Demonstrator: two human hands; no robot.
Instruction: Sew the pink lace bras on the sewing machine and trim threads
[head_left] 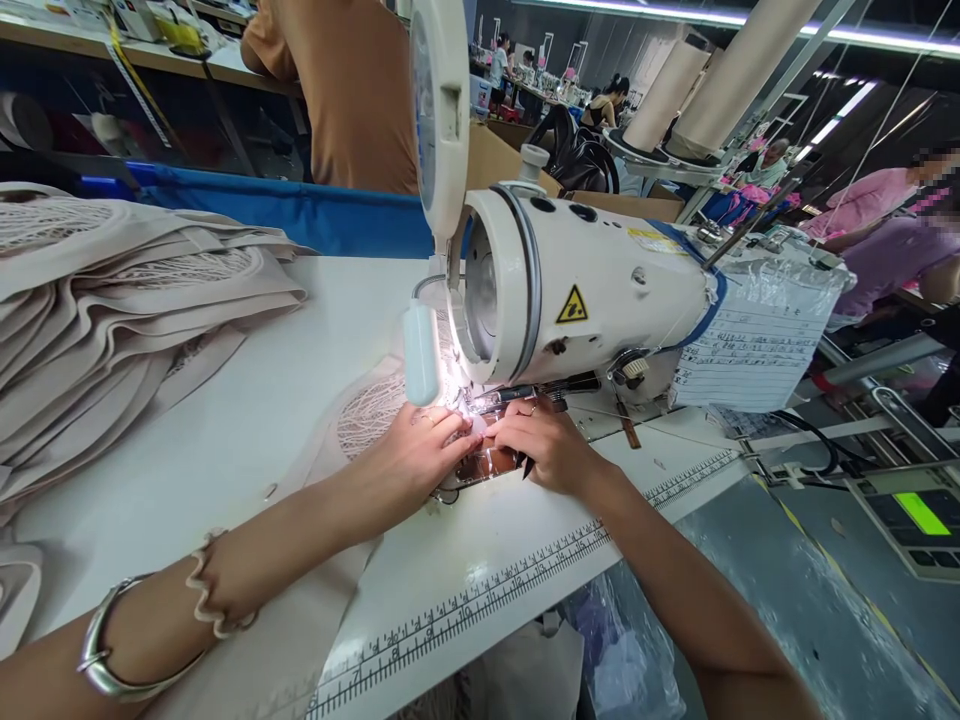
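My left hand is closed at the lit needle area of a white sewing machine, fingertips pressed on the edge of a beige fabric piece with a lacy mesh panel. The cloth runs from under the machine head, beneath my left forearm, towards me. My right hand is closed just right of the needle area, its fingertips almost meeting those of the left. A small dark pointed thing sticks out below its palm; what the right fingers hold is hidden. The needle cannot be made out.
A pile of beige mesh-panelled pieces lies on the left of the white table. A ruler strip follows its front edge. A handwritten sheet hangs at the machine's right. A person in orange sits beyond a blue cloth edge.
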